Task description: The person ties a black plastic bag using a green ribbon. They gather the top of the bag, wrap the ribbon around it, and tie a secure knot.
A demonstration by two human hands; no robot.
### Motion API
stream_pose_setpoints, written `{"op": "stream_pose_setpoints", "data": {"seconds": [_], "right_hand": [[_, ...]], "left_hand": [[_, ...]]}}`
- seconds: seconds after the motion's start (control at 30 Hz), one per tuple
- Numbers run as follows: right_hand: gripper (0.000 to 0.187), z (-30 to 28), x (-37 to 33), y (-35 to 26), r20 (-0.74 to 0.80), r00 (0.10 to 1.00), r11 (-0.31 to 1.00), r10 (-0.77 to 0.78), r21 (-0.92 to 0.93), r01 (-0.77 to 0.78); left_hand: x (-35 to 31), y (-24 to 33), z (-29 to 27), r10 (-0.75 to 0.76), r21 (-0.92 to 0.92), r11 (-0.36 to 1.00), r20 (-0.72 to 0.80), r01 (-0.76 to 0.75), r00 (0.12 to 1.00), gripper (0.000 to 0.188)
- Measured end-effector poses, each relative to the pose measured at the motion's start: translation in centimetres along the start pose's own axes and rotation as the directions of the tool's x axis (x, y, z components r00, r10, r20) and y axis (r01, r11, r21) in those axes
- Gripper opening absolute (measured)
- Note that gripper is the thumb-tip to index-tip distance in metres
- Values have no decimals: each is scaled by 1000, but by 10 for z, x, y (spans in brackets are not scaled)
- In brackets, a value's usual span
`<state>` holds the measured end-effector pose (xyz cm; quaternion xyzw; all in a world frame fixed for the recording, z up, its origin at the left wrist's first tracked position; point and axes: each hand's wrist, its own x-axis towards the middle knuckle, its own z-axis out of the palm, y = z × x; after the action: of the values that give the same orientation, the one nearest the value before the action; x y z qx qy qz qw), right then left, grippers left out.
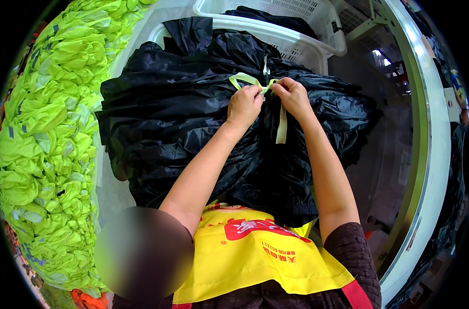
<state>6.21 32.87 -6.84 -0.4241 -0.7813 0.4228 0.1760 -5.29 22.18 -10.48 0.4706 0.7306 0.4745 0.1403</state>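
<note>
A big bundle of shiny black fabric (193, 108) lies in front of me, gathered at its middle. Around that waist runs a pale yellow-green cloth strip (244, 77), looped over at the top. My left hand (245, 105) pinches the strip on one side of the crossing. Just beside it, my right hand (292, 96) has thumb and fingers closed on the other side of the strip. One pale tail of the strip hangs down over the black fabric below my right hand. Fingertips partly cover the place where the strip crosses.
Left of the bundle rises a long heap of bright yellow-green garments (46, 154). White plastic baskets (327, 41) stand behind the bundle, one with dark fabric inside. A white-topped metal frame (434, 154) curves along the right. My yellow apron (255, 252) spreads below.
</note>
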Motion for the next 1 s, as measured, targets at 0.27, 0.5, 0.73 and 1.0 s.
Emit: {"op": "stream_pose_setpoints", "data": {"seconds": [0.27, 0.5, 0.73, 1.0], "right_hand": [[20, -8, -33, 4, -87, 993, 997, 74, 22, -72], [18, -11, -11, 3, 64, 991, 992, -114, 68, 110], [17, 2, -28, 10, -5, 996, 996, -84, -21, 84], [16, -4, -26, 37, 36, 999, 979, 4, 205, -11]], "left_hand": [[-23, -13, 8, -31, -122, 992, -42, 26, 999, 4], [-21, -5, -33, -167, -533, 587, 656, 609, 736, 12], [-28, -2, -36, -275, -349, 713, 659, 608, 700, 19], [-29, 17, -19, 25, 313, 947, 171, -78, 985, 25]]}}
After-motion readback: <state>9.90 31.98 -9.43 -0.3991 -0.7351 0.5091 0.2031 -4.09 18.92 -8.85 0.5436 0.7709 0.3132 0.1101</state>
